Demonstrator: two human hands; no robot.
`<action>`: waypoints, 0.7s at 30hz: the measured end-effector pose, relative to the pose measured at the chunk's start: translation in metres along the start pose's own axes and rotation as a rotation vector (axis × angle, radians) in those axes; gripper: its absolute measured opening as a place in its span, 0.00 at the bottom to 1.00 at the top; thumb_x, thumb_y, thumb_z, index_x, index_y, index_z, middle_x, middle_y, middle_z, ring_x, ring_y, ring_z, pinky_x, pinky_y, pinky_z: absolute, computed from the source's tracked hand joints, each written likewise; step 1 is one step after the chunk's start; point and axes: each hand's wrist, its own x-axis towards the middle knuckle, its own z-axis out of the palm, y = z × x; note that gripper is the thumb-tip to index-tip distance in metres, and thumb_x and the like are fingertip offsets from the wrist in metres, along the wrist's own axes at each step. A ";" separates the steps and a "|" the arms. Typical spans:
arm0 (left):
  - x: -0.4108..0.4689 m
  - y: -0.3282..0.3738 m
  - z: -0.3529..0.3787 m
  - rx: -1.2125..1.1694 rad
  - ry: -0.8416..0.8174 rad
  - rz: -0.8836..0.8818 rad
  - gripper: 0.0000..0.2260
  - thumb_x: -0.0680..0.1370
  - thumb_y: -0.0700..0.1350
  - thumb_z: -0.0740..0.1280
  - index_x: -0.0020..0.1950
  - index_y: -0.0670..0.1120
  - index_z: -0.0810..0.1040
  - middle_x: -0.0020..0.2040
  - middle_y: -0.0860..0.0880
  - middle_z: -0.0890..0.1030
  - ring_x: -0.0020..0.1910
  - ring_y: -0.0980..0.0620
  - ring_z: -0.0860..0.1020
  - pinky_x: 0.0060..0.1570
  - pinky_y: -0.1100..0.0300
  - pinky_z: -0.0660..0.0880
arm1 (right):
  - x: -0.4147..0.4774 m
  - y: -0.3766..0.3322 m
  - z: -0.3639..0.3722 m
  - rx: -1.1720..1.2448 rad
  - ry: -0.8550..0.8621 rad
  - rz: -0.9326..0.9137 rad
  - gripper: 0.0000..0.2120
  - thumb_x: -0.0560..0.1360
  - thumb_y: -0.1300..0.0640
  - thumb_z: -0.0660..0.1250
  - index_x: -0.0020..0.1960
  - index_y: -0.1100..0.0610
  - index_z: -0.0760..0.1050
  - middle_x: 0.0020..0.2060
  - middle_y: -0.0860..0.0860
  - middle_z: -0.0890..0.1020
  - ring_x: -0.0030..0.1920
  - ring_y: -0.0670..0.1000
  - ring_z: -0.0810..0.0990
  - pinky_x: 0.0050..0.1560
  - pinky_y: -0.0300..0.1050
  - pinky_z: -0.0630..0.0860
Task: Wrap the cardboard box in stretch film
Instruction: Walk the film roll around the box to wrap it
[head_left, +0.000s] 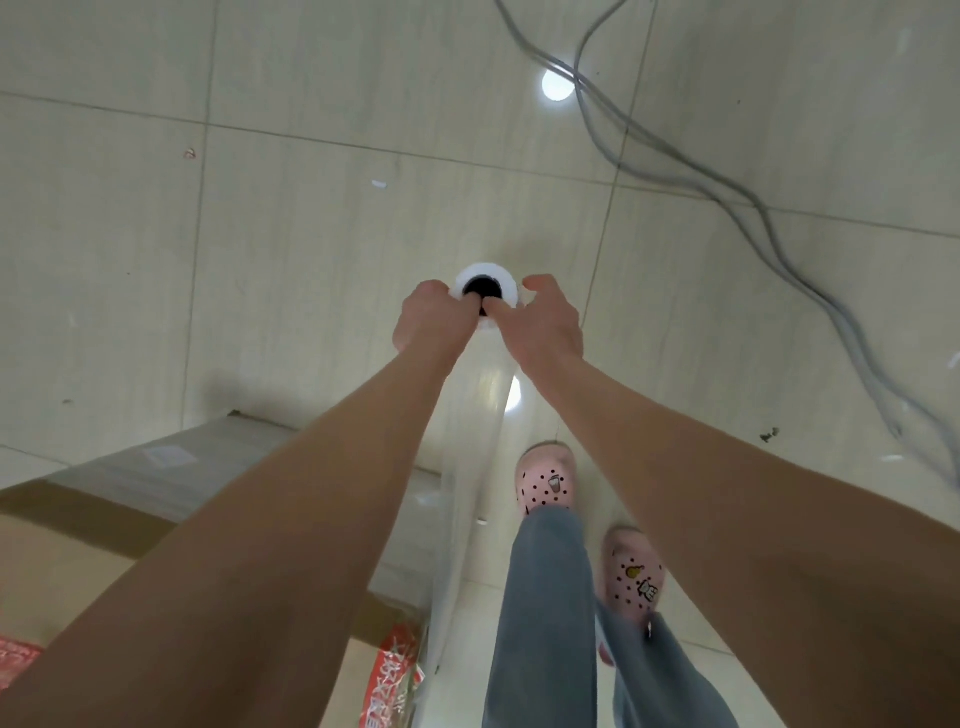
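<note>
A roll of clear stretch film (480, 410) stands upright in front of me, its white top rim and dark core hole facing up. My left hand (434, 319) grips the left side of the roll's top. My right hand (545, 325) holds the right side, with its thumb hooked into the core hole. A sheet of film runs from the roll down to the cardboard box (78, 545) at the lower left. The box is brown, carries red printed tape, and has film over its far side.
The floor is pale glossy tile. Grey cables (727, 187) trail across it at the upper right. My legs in grey jeans and pink clogs (545, 480) stand right of the box, close to the roll.
</note>
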 end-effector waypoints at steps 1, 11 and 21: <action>0.003 -0.001 -0.003 -0.109 -0.030 -0.045 0.11 0.73 0.51 0.64 0.44 0.43 0.77 0.39 0.47 0.83 0.40 0.45 0.83 0.39 0.55 0.78 | 0.002 -0.004 0.004 0.078 -0.045 0.045 0.26 0.74 0.45 0.66 0.69 0.52 0.65 0.46 0.46 0.76 0.45 0.53 0.82 0.50 0.47 0.79; 0.025 0.013 -0.023 0.013 -0.068 0.255 0.15 0.71 0.41 0.64 0.58 0.47 0.78 0.50 0.47 0.82 0.47 0.46 0.81 0.47 0.53 0.80 | 0.016 -0.023 0.018 0.168 -0.049 0.095 0.28 0.75 0.50 0.66 0.72 0.53 0.62 0.51 0.49 0.72 0.45 0.52 0.77 0.45 0.46 0.76; 0.024 0.030 -0.016 -0.172 0.051 0.151 0.06 0.72 0.46 0.65 0.46 0.46 0.71 0.44 0.44 0.82 0.40 0.43 0.82 0.46 0.48 0.80 | 0.039 -0.040 -0.002 0.013 -0.007 -0.146 0.16 0.76 0.59 0.61 0.63 0.51 0.73 0.50 0.47 0.78 0.46 0.49 0.76 0.47 0.42 0.74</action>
